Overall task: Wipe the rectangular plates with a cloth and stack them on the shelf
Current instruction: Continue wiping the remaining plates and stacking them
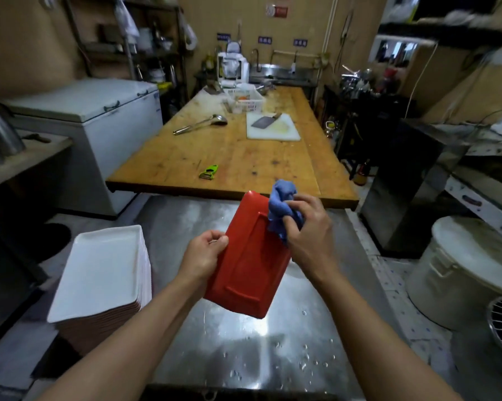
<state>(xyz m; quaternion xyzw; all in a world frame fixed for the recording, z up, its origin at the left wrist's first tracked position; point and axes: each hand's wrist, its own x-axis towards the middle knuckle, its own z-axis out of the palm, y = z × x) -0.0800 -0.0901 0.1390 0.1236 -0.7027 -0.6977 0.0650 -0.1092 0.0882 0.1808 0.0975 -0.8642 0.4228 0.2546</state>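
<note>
Pinched at its left edge by the left hand (205, 254), the red rectangular plastic plate (248, 264) hangs tilted above the wet steel counter (244, 351), underside up (so the base gets wiped too, I judge). Right hand (307, 227) has its grip closed around the bunched blue cloth (281, 208), pressing it on the plate's far right edge. Beside it, left, waits a stack of white-faced rectangular plates (103, 273).

The rectangular plate (248, 264) shows a plain red underside; the cloth (281, 206) against it is blue. The stack of plates (105, 273) is white on top with pinkish-red edges below. The near surface (244, 351) is grey steel flecked with droplets; the wooden surface (232, 157) orange-brown, carrying a lime-green peeler (208, 172) and white cutting board (273, 127).
</note>
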